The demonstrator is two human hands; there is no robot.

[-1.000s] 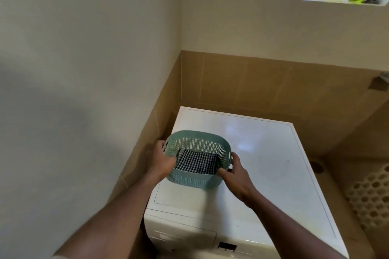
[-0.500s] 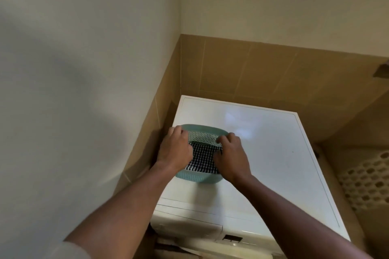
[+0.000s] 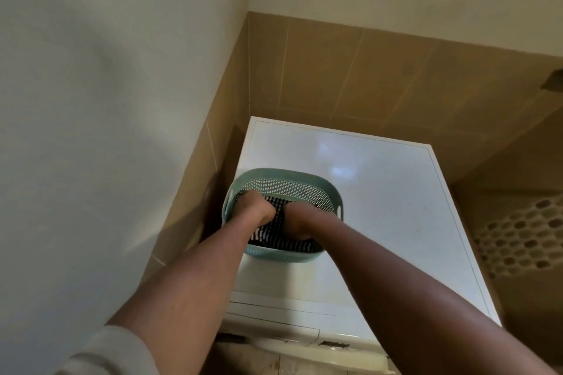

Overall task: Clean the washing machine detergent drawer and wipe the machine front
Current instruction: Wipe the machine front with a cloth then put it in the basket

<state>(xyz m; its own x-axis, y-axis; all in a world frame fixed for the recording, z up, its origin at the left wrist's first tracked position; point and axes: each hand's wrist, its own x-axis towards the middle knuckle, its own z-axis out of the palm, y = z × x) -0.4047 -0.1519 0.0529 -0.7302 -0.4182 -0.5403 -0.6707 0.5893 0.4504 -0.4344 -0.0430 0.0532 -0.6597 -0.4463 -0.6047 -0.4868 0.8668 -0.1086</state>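
A teal perforated basket (image 3: 283,176) sits on the left part of the white washing machine top (image 3: 380,192). Inside it lies a black-and-white checked cloth (image 3: 274,234). Both my hands are down inside the basket on the cloth: my left hand (image 3: 251,207) at the left and my right hand (image 3: 294,221) beside it. The fingers of both are curled into the cloth, and their tips are hidden. The machine's front panel (image 3: 274,329) shows at the bottom edge, with the detergent drawer front at its left.
A plastered wall with brown tiles stands close on the left and behind the machine. A beige honeycomb-patterned laundry hamper (image 3: 524,237) stands at the right, below the machine top. A narrow gap separates the machine from the left wall.
My hands went from the basket's outer sides to inside it, onto the checked cloth. The camera tilted down, so the window ledge has left the view.
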